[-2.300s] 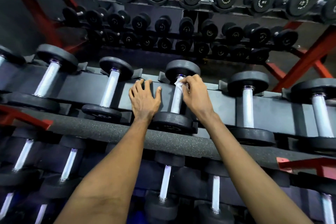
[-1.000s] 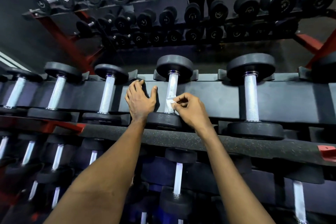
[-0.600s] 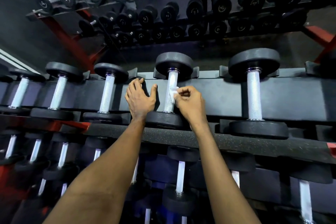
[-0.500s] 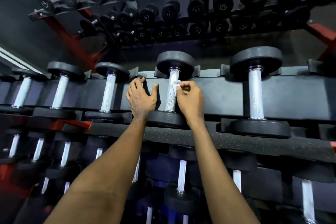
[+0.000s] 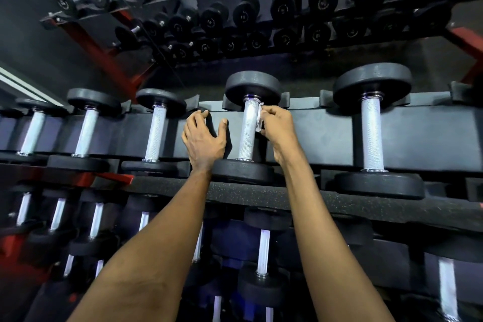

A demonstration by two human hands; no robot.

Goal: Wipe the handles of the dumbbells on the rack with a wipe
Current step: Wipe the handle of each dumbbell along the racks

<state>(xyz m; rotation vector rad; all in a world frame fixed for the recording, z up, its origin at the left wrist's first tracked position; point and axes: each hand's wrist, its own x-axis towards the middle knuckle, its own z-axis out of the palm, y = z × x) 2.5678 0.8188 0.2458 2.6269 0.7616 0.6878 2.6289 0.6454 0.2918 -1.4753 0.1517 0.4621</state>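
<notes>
1. Wipe [image 5: 259, 120]: a small white wad pressed to the right side of a handle [image 5: 247, 138], near its far end, just under the far head.
2. Dumbbell [image 5: 243, 171] owning that handle: lies in its cradles on the top tier of the rack [image 5: 326, 136], handle running away from the viewer.
3. Grip of the right hand [image 5: 278, 127]: closed on the wipe, with fingers and thumb pinching it against the metal.
4. Grip of the left hand [image 5: 204, 138]: open and holding nothing, with the fingers spread on the rack just left of the dumbbell and the thumb near the handle.
5. Progress, as a judgement: this handle is mid-wipe. With the wipe at the far end, the near stretch and left side may be left to do.
6. Neighbours: the right handle [image 5: 371, 136], the left handles [image 5: 156, 133] and the lower tier [image 5: 262, 251] give no sign either way of wiping, so much of the rack could remain.
</notes>
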